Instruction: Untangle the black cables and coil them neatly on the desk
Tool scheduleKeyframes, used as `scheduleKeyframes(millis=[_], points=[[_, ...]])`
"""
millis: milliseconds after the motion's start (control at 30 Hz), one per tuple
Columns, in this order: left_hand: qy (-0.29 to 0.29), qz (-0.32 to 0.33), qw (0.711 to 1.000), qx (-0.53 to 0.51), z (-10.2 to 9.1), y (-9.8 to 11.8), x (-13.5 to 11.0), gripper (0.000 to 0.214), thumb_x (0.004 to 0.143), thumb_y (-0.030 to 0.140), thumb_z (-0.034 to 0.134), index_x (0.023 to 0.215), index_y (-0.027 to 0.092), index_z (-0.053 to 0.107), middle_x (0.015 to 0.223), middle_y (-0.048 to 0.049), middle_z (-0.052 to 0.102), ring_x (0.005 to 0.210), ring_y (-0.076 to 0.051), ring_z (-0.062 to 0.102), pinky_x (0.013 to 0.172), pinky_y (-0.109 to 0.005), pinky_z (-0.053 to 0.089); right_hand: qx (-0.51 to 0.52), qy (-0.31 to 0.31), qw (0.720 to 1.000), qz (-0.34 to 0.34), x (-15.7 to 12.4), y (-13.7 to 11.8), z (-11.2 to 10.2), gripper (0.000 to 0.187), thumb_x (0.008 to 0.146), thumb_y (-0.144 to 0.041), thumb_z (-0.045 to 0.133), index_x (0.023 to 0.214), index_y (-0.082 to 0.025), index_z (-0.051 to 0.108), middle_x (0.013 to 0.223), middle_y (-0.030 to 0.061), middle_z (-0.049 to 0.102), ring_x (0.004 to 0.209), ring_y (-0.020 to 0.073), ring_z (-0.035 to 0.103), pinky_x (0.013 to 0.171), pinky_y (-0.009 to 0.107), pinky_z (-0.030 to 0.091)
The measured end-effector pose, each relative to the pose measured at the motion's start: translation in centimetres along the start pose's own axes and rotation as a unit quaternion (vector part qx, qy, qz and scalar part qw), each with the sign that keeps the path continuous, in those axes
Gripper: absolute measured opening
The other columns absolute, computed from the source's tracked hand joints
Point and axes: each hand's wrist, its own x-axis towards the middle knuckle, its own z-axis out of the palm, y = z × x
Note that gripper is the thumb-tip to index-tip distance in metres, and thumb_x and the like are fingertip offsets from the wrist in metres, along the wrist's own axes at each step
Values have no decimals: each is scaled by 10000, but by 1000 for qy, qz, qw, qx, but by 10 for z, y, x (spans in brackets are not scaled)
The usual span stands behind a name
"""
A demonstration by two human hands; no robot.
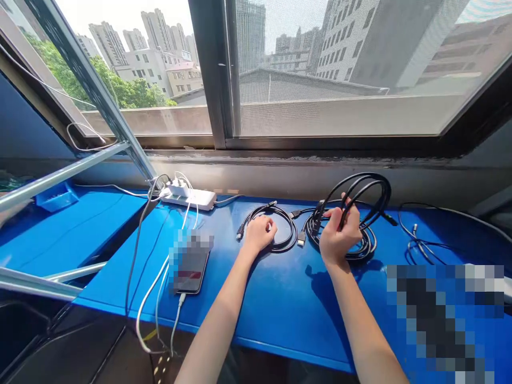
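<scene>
Raised above the blue table [288,298], my right hand [342,234] is closed around a coiled black cable [376,186]. Its loops stand up over the fingers. Below that hand lies another coiled black cable [370,248], partly covered by it. My left hand [260,233] rests over a third coiled black cable [288,245] with fingers curled; whether they grip it is hidden. One plug of this coil pokes out left of the hand, another at the top. An HDMI-type plug [301,238] sits between the coils.
A white power strip [204,199] with chargers stands against the wall below the window. Left of my arm lies a phone [194,274] with a white cable [178,314] plugged in. A metal frame [116,117] rises at left. Thin cables [424,242] and a blurred dark object [436,320] lie at right.
</scene>
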Motion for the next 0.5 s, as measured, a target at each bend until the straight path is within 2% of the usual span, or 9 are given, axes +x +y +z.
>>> scheduleKeyframes(millis=[100, 200, 267, 367, 433, 500], points=[[34, -5, 997, -67, -3, 4, -1, 170, 865, 162, 459, 730, 182, 561, 825, -49, 631, 819, -169, 570, 820, -341, 443, 1, 14, 993, -119, -6, -10, -1, 354, 959, -340, 388, 1059, -126, 652, 584, 50, 635, 517, 169, 602, 507, 246, 416], [65, -13, 987, -146, -5, 8, 0, 307, 900, 208, 320, 767, 198, 597, 878, -83, 657, 828, -193, 585, 825, -339, 447, -18, -18, 976, -216, -14, -25, -3, 302, 963, -242, 386, 1091, -151, 644, 571, 23, 615, 468, 137, 545, 493, 232, 383], [67, -43, 962, -263, -8, 11, 2, 436, 926, 287, 231, 756, 202, 624, 820, -94, 662, 787, -205, 599, 784, -345, 468, -24, -65, 960, -271, -22, -36, -4, 278, 958, -206, 404, 1061, -144, 655, 545, 3, 598, 430, 112, 495, 481, 228, 351], [46, -88, 897, -430, -16, 11, 6, 658, 923, 461, 77, 719, 210, 651, 673, -106, 638, 740, -229, 619, 695, -359, 501, -11, -137, 927, -349, -37, -51, 0, 263, 950, -189, 439, 983, -124, 692, 503, -18, 575, 432, 91, 480, 479, 237, 317], [41, -93, 880, -463, -25, 7, 8, 736, 890, 565, 38, 735, 210, 664, 617, -102, 623, 748, -241, 634, 649, -357, 516, 3, -176, 912, -371, -48, -58, 4, 297, 958, -193, 422, 973, -121, 710, 490, -23, 564, 440, 86, 478, 479, 244, 304], [56, -93, 867, -486, -33, 2, 9, 715, 851, 653, 127, 747, 204, 673, 607, -96, 627, 762, -247, 649, 635, -349, 527, 17, -204, 907, -368, -56, -62, 7, 344, 970, -197, 385, 978, -119, 720, 476, -24, 550, 432, 87, 464, 479, 249, 298]])
